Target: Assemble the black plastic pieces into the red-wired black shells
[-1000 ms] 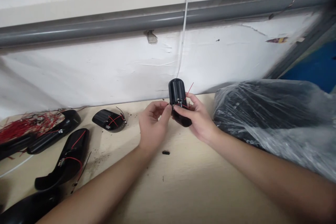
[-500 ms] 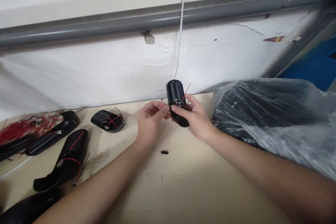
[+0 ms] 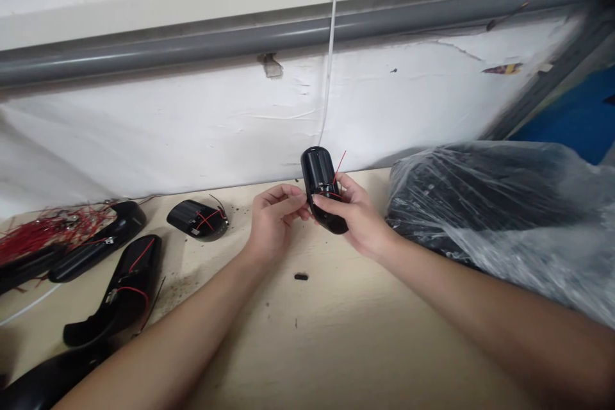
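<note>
A glossy black plastic housing (image 3: 318, 165) with thin red wires is held above the far part of the table. My right hand (image 3: 360, 211) grips it from the right, thumb across its front and fingers behind. At its left edge is my left hand (image 3: 276, 213), thumb and forefinger pinched together; whatever is between those fingertips is too small to make out. A red wire (image 3: 340, 165) sticks up from the housing's right side. On the table below the hands lies a small black oblong piece (image 3: 301, 277).
Similar black housings with red wires stand at left: a short one (image 3: 196, 219) and a curved one (image 3: 127, 282). Behind them is a heap of red wires (image 3: 29, 237). A clear plastic bag (image 3: 480, 198) of black parts fills the right. A white cable (image 3: 330, 57) hangs along the wall.
The housing and right hand have shifted very slightly left. The left hand's fingertips have come down a little along the housing's left edge. Other things stay put.
</note>
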Available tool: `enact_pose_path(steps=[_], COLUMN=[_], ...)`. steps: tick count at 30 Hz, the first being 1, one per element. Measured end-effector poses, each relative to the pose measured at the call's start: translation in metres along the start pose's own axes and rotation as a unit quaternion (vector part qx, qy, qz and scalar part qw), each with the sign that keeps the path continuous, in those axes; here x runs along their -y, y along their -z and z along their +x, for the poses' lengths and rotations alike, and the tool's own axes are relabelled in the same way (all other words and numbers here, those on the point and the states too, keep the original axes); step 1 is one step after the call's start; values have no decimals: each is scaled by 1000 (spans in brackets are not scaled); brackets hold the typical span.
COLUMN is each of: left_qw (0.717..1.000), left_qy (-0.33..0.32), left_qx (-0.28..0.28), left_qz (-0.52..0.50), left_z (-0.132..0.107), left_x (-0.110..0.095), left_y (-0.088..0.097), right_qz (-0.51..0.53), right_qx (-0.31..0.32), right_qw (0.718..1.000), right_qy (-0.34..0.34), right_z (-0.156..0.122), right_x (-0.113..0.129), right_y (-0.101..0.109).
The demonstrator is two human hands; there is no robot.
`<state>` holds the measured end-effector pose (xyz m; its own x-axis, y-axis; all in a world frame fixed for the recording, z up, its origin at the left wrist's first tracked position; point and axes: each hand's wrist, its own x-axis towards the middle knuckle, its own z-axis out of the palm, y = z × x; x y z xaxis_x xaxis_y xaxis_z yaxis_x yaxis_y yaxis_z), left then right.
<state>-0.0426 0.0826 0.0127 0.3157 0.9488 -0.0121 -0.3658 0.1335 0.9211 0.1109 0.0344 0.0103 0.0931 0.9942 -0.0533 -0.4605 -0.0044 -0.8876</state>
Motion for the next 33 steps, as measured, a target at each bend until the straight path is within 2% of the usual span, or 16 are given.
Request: enact_pose_path(steps=[12, 19, 25, 33], left_qw=[1000, 999, 999, 995], left_qy=[-10, 4, -26, 23], left_qx=[-1, 32, 31, 86], left_qz=[17, 0, -6, -55], left_z=[-1, -2, -5, -3], left_x=[-1, -2, -5, -5], left_y=[0, -2, -5, -7], right_qz=[4, 13, 26, 53], right_qx=[0, 6, 10, 12], right_qw=[1000, 1000, 999, 998], right_qy=[-6, -12, -33, -39], right_z=[-2, -2, -2, -1], right_x=[2, 2, 5, 3], right_y=[-1, -1, -2, 0])
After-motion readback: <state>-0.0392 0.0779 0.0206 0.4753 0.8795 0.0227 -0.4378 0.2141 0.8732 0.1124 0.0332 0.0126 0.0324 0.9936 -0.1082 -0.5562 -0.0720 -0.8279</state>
